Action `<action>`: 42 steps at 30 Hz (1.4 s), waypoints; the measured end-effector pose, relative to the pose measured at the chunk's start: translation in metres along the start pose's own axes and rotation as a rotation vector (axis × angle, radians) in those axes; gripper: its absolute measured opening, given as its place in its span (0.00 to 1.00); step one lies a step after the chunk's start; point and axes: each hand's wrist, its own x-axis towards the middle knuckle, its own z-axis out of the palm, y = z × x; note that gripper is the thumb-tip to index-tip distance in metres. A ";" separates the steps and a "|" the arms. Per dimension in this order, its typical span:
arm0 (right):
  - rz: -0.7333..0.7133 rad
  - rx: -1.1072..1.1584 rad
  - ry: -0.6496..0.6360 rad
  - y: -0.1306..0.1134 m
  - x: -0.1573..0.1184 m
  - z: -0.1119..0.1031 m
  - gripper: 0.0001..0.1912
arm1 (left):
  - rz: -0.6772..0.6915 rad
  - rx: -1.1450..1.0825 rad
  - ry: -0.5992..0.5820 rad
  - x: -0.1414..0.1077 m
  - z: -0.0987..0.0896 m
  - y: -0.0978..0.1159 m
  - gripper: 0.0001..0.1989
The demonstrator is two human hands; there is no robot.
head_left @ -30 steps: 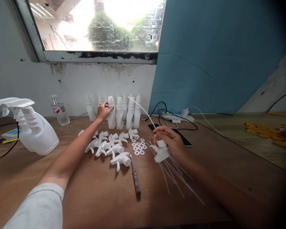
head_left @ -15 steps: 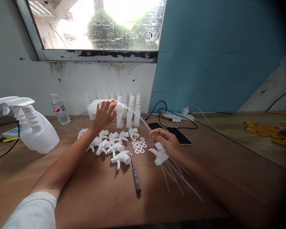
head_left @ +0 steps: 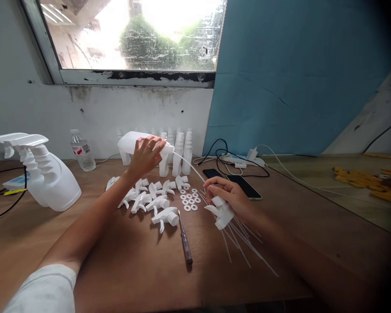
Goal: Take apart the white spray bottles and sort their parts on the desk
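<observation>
My left hand [head_left: 146, 154] is closed around a white plastic bottle [head_left: 130, 141], which lies nearly level in the air with its neck to the right. My right hand [head_left: 230, 191] grips a white trigger spray head [head_left: 222, 215], partly hidden by the fingers. A thin white tube [head_left: 192, 166] bends from the bottle's mouth to the fingers of my right hand. Under that hand, several loose tubes [head_left: 244, 243] lie fanned out on the table. Several more spray heads [head_left: 158, 203] and white washers [head_left: 190, 201] lie between my hands.
A screwdriver [head_left: 185, 245] lies in front of the spray heads. Upright white bottles [head_left: 178, 152] line the wall. At left stand spray bottles [head_left: 60, 182] and a water bottle [head_left: 83, 152]. Two phones [head_left: 247, 188], cables and a power strip [head_left: 247, 160] are behind my right hand.
The left hand has shifted slightly right, and the bottle's base has risen a little, so its neck slopes down more. The spray head in my right hand has moved slightly right and turned.
</observation>
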 end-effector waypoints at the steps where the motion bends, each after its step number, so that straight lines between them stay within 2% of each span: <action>1: 0.023 0.071 -0.052 -0.006 0.000 0.000 0.11 | 0.025 -0.005 -0.009 0.001 -0.003 0.004 0.25; 3: 0.070 0.248 -0.166 -0.022 0.000 -0.003 0.13 | 0.031 -0.031 -0.018 0.005 -0.009 0.012 0.24; 5: 0.088 0.406 -0.239 -0.039 0.002 -0.006 0.22 | -0.007 -0.072 -0.018 0.010 -0.017 0.020 0.24; 7: 0.053 0.480 -0.250 -0.055 0.005 -0.009 0.30 | -0.049 -0.113 -0.032 0.014 -0.026 0.027 0.23; 9: -0.012 0.463 -0.221 -0.068 0.008 -0.009 0.33 | -0.085 -0.155 -0.070 0.018 -0.035 0.032 0.23; 12: -0.132 0.355 -0.164 -0.085 0.010 -0.001 0.32 | -0.144 -0.260 -0.132 0.023 -0.048 0.039 0.23; 16: -0.323 0.243 -0.088 -0.104 0.011 0.010 0.20 | -0.213 -0.390 -0.200 0.027 -0.065 0.047 0.23; 18: -0.374 0.235 -0.092 -0.110 0.012 0.012 0.18 | -0.232 -0.420 -0.231 0.027 -0.070 0.050 0.22; 21: -0.337 0.207 -0.114 -0.115 0.013 0.009 0.18 | -0.249 -0.485 -0.248 0.028 -0.077 0.053 0.21; 25: -0.303 0.154 -0.028 -0.112 0.018 0.004 0.16 | -0.241 -0.577 -0.246 0.030 -0.089 0.056 0.19; 28: -0.371 0.097 0.039 -0.107 0.025 0.003 0.11 | -0.213 -0.617 -0.247 0.031 -0.100 0.063 0.17; 33: -0.530 0.024 0.173 -0.106 0.028 0.008 0.11 | -0.169 -0.770 -0.300 0.030 -0.115 0.079 0.13; 37: -0.544 0.006 0.121 -0.107 0.022 0.015 0.13 | -0.164 -0.950 -0.357 0.028 -0.125 0.090 0.07; 42: -0.477 -0.073 -0.057 -0.102 0.013 0.028 0.08 | -0.187 -1.068 -0.411 0.025 -0.131 0.095 0.07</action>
